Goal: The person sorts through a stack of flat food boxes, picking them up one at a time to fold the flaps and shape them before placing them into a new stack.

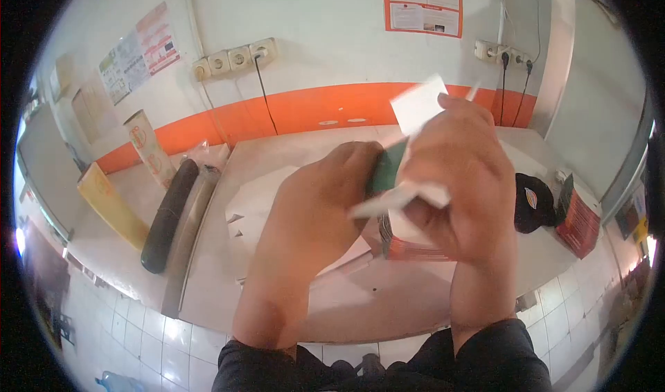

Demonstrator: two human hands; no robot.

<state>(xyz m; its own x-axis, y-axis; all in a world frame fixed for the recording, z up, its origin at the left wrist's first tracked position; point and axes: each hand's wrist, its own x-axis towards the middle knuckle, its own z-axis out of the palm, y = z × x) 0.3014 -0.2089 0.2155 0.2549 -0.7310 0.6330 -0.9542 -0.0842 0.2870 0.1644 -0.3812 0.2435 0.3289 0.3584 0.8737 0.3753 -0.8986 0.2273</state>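
Both hands are raised over the table, close together and somewhat blurred. My left hand (332,191) is closed round a green item (388,169), whose shape is mostly hidden between the hands. My right hand (460,177) is closed on a white piece of paper or card (421,106), which sticks up above its fingers. Another pale folded flap (391,203) juts out below, between the two hands. Beneath my right hand lies a box with red and dark printing (415,250), partly covered. White sheets (253,201) lie on the table behind my left forearm.
Left on the table (277,316) are a dark green roll (170,219), a yellow box (111,205) and a tall cream box (149,146). To the right sit a black cap (533,201) and a red printed stack (578,222). Sockets with cables line the wall behind.
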